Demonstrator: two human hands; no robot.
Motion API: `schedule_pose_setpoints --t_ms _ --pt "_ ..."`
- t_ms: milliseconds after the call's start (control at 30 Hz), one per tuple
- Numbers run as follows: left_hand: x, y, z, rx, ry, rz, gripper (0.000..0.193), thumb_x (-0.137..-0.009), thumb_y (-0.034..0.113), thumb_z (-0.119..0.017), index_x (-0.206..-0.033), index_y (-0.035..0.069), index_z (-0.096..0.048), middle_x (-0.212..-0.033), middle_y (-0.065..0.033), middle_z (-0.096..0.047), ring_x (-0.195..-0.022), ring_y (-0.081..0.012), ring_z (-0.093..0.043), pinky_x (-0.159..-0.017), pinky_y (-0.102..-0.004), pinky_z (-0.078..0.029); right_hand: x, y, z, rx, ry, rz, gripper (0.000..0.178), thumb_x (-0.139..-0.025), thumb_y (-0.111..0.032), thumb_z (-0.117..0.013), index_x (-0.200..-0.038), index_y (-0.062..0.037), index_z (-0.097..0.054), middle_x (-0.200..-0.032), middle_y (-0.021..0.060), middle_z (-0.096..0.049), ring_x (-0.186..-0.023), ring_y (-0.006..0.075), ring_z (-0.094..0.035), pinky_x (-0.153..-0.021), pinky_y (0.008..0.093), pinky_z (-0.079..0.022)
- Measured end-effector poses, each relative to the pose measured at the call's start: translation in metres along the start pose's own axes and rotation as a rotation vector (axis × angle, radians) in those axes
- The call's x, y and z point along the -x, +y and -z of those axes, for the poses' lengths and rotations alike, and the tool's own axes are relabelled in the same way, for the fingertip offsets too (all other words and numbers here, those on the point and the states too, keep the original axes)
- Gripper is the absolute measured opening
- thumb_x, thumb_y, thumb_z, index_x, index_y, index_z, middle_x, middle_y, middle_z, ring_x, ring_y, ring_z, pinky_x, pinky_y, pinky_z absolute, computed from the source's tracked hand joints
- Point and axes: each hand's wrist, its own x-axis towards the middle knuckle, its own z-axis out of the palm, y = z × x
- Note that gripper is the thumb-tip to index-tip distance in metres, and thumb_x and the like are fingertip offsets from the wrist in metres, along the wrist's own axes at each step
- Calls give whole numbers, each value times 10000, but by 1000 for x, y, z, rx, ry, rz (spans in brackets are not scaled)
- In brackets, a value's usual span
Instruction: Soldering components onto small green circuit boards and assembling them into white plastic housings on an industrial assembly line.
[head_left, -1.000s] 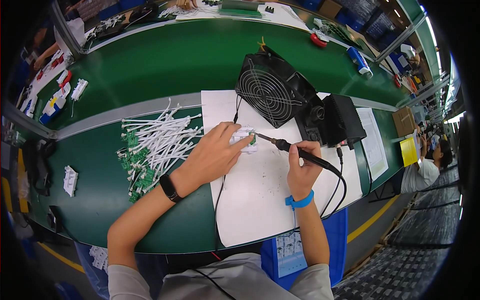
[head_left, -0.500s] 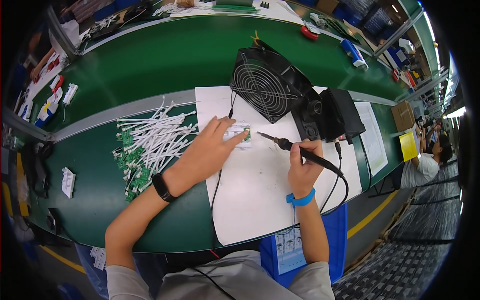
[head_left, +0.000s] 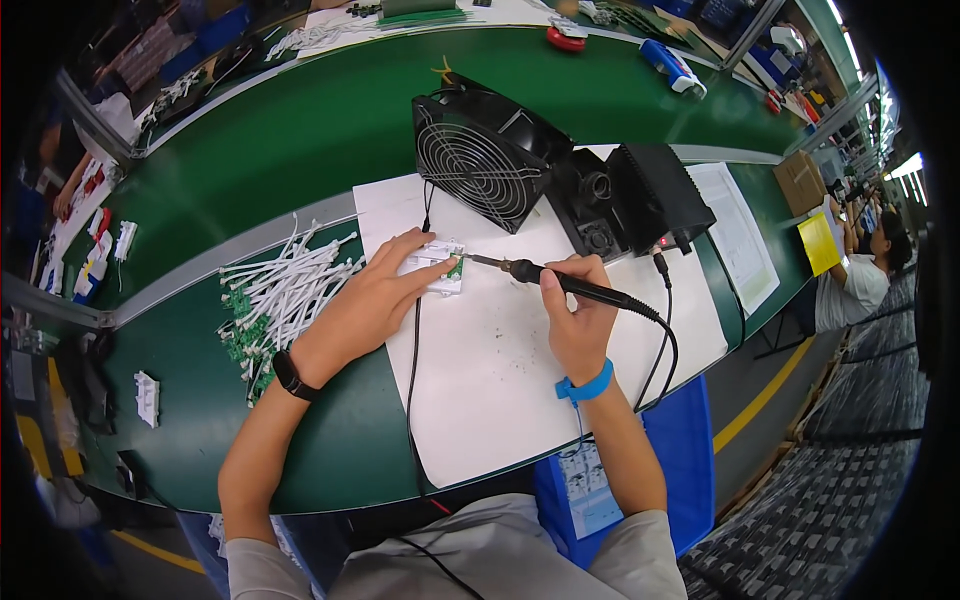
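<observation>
My left hand point(head_left: 365, 305) steadies a white plastic housing point(head_left: 445, 282) on the white sheet, its fingers along the far side and thumb at the right end. A small green circuit board point(head_left: 457, 268) sits at that end, partly under the thumb. My right hand point(head_left: 583, 318) grips a soldering iron point(head_left: 535, 274) like a pen. Its tip points left and reaches the board's edge; I cannot tell whether it touches. To the left of my left hand lies a pile of white cables point(head_left: 300, 275) with green circuit boards point(head_left: 245, 330) on their ends.
Behind the housing stand a black fan point(head_left: 480, 165) with a wire guard and a black soldering station point(head_left: 655, 200). A printed sheet point(head_left: 735, 235) lies at right, another white housing point(head_left: 147, 398) at far left. A blue bin point(head_left: 690, 470) is below the table edge. A person sits at far right.
My right hand has brought the iron's tip leftward, up to the circuit board. My left hand still steadies the housing. The whole view has shifted slightly.
</observation>
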Motion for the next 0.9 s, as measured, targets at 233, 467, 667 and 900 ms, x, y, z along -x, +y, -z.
schedule_pose_setpoints --t_ms 233,467,667,900 --pt "-1 0 0 -34 13 -20 406 -983 45 -601 -1374 135 -658 -1504 -174 -473 -1395 -374 -447 -1136 -418 -417 -2 -2 -2 -15 -15 -66 123 -962 -70 -710 -977 -15 -602 -826 24 -607 -719 56 -506 -632 216 -418" --pt "0 -2 0 -12 6 -4 451 -969 39 -612 -1404 155 -644 -1521 -182 -473 -1408 -380 -450 -1166 -416 -384 -5 0 0 -53 32 -167 147 -985 -94 -697 -992 4 -586 -887 53 -628 -806 87 -571 -699 221 -472" --pt "0 -3 0 -23 11 -11 454 -968 38 -613 -1404 163 -645 -1518 -179 -476 -1401 -379 -456 -1164 -414 -387 -4 2 -1 -57 22 -181 147 -987 -95 -694 -992 1 -583 -888 54 -630 -809 88 -577 -715 228 -480" --pt "0 -2 0 -26 7 -2 445 -975 50 -609 -1403 167 -646 -1519 -173 -479 -1405 -376 -454 -1162 -413 -390 -4 2 2 -54 64 -175 154 -983 -97 -697 -978 -8 -572 -885 51 -630 -805 89 -581 -712 232 -478"
